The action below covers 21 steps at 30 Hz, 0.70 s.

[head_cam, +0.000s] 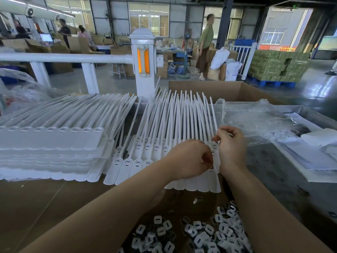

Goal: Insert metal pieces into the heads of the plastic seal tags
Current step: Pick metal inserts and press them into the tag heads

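Seal tags (175, 143) are lying fanned on the cardboard. Left hand (189, 158) is pinching narrowly at a head; right hand (230, 145) is pinching too, contents hidden. Pressing each insert (200, 232) squarely should help seating.

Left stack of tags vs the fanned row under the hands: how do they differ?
The left stack is piled several layers deep and lies untouched; the fanned row is spread out, overlapping, with both hands on its right end. The left stack's tails slant up to the right; the fanned row's tails point nearly straight away. Both are white plastic seal tags with a slot in each head.
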### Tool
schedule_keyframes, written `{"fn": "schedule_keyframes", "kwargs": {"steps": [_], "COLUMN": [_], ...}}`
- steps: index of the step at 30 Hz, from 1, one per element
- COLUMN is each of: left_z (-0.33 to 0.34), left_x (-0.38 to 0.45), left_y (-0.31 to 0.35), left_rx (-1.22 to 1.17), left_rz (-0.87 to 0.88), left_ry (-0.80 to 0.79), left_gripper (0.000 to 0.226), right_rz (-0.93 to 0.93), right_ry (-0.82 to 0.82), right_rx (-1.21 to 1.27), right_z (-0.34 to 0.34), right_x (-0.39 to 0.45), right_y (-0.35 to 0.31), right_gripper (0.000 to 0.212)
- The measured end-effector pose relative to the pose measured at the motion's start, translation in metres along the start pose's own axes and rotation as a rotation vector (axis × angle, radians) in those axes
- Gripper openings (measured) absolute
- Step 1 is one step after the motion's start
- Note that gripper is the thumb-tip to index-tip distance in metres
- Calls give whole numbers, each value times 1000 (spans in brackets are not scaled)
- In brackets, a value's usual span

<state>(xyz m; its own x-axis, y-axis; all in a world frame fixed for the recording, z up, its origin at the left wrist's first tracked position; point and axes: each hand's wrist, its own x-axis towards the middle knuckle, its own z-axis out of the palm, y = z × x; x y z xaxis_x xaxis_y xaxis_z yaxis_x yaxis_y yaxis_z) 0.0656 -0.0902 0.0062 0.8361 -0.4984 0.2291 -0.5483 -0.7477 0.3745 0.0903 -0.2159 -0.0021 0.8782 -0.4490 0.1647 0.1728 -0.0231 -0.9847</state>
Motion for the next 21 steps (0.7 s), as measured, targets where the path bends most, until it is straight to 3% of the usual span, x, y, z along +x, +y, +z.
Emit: {"fn": "schedule_keyframes", "kwargs": {"steps": [8,14,21], "left_z": [-2,-6,-12], "left_x": [12,17,23], "left_y": [4,11,21], "left_rx": [-33,-145,-55], "left_rz": [-175,-249,-308], "left_ry": [-207,-233,-291], "left_gripper": [31,26,35], "right_rz": [5,11,10], "right_ry": [4,3,-3], "right_rx": [6,18,26], "right_z": [0,0,0], "right_x": [0,0,0], "right_y": [1,1,0], "right_gripper": [13,14,13]}}
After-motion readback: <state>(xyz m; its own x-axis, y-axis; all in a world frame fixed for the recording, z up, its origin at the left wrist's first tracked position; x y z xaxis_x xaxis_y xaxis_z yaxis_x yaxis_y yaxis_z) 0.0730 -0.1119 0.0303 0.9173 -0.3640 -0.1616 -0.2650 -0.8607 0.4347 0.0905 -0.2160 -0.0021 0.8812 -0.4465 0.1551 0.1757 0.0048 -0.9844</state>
